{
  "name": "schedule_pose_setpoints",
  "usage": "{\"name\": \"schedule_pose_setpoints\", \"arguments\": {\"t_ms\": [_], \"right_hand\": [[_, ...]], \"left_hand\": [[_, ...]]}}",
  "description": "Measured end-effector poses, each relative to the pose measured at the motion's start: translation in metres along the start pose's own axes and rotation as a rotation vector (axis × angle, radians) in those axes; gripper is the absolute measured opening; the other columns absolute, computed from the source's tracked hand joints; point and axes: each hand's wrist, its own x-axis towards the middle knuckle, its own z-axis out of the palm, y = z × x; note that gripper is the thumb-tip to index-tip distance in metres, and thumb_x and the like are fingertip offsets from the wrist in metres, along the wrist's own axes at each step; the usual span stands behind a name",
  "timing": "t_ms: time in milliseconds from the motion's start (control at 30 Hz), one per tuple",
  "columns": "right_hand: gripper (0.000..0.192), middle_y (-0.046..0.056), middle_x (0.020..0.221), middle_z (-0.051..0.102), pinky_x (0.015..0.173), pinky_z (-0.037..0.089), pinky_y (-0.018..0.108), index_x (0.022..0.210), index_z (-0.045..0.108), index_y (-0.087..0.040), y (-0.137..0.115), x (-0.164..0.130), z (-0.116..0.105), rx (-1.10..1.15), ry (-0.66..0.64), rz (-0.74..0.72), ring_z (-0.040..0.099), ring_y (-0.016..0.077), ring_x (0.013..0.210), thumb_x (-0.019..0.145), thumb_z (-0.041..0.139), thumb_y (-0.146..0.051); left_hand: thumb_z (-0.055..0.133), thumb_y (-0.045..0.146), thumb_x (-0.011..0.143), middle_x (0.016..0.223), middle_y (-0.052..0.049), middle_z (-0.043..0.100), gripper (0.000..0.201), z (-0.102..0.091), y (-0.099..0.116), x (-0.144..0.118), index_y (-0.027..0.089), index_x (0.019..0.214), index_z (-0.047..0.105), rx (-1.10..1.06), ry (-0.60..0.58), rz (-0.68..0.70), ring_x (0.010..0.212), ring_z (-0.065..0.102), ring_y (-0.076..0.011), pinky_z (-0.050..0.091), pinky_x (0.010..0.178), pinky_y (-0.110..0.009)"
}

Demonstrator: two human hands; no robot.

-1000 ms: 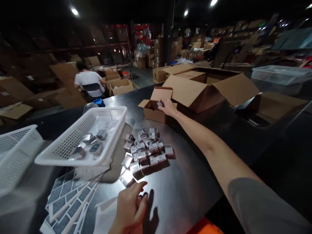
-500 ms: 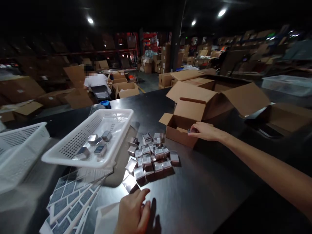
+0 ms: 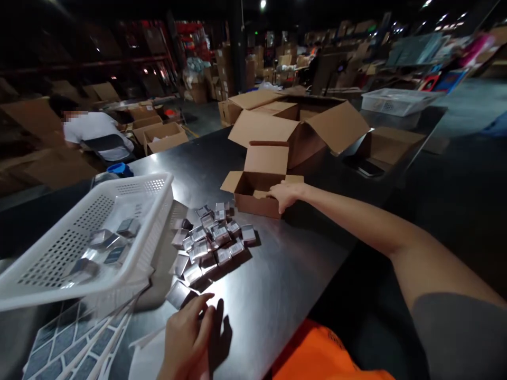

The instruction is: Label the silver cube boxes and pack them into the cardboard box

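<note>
My right hand (image 3: 287, 195) is at the near right corner of a small open cardboard box (image 3: 257, 206). Its fingers reach over the rim into the box while the thumb lies along the outside of the wall, so the hand grips that edge; the fingertips are partly hidden. My left hand (image 3: 188, 332) hovers low over the metal table, thumb and forefinger apart, holding nothing. Just beyond it lies a pile of small silvery boxes (image 3: 219, 235) with barcode labels. A white perforated basket (image 3: 166, 195) on the left contains several similar boxes (image 3: 129, 227).
Behind the small box stands a large open carton (image 3: 340, 124). Farther right are a cut-open box (image 3: 392, 142) with a dark flat object and a clear tub (image 3: 396, 103). Brick-patterned sheets (image 3: 75, 338) lie at lower left. A seated person (image 3: 97, 129) works in the background.
The view has turned right, shifting the scene left. My right hand has gone from pinching something small above the box's edge to gripping its rim. My left hand stays near the pile.
</note>
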Motion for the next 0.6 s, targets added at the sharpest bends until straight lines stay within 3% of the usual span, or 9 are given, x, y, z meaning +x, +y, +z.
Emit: {"name": "schedule_pose_setpoints", "arguments": {"t_ms": [233,400,500,600], "right_hand": [[0.076,0.010,0.116,0.075,0.106,0.041,0.051,0.118,0.076,-0.023,0.016,-0.025,0.010,0.043,-0.097,0.049,0.066,0.0395,0.117,0.044,0.092,-0.030],[0.050,0.006,0.094,0.077,0.097,0.048,0.043,0.097,0.080,-0.020,0.019,-0.011,0.017,0.089,-0.120,0.082,0.072,0.0317,0.101,0.055,0.089,-0.045],[0.050,0.004,0.089,0.076,0.088,0.053,0.035,0.095,0.079,-0.016,0.018,0.001,0.021,0.110,-0.056,0.068,0.072,0.0267,0.094,0.058,0.088,-0.048],[0.052,0.004,0.092,0.075,0.087,0.054,0.033,0.102,0.076,-0.015,0.015,0.006,0.027,0.116,0.090,0.051,0.071,0.0239,0.094,0.064,0.088,-0.048]], "left_hand": [[0.050,0.034,0.099,0.084,0.001,0.081,0.023,0.000,0.011,0.003,0.026,0.102,0.072,-0.026,-0.021,0.043,0.062,0.076,-0.0150,0.057,0.054,-0.021],[0.048,0.038,0.100,0.083,0.002,0.081,0.027,0.006,0.015,0.001,0.027,0.102,0.073,-0.023,-0.047,0.017,0.064,0.077,-0.0154,0.057,0.056,-0.022],[0.048,0.038,0.101,0.084,0.001,0.081,0.027,0.006,0.013,0.001,0.027,0.101,0.073,0.003,-0.051,0.007,0.065,0.077,-0.0159,0.057,0.056,-0.022],[0.049,0.035,0.100,0.081,0.002,0.080,0.025,0.003,0.016,0.004,0.026,0.101,0.073,0.018,-0.059,0.038,0.063,0.076,-0.0148,0.056,0.054,-0.022]]}}
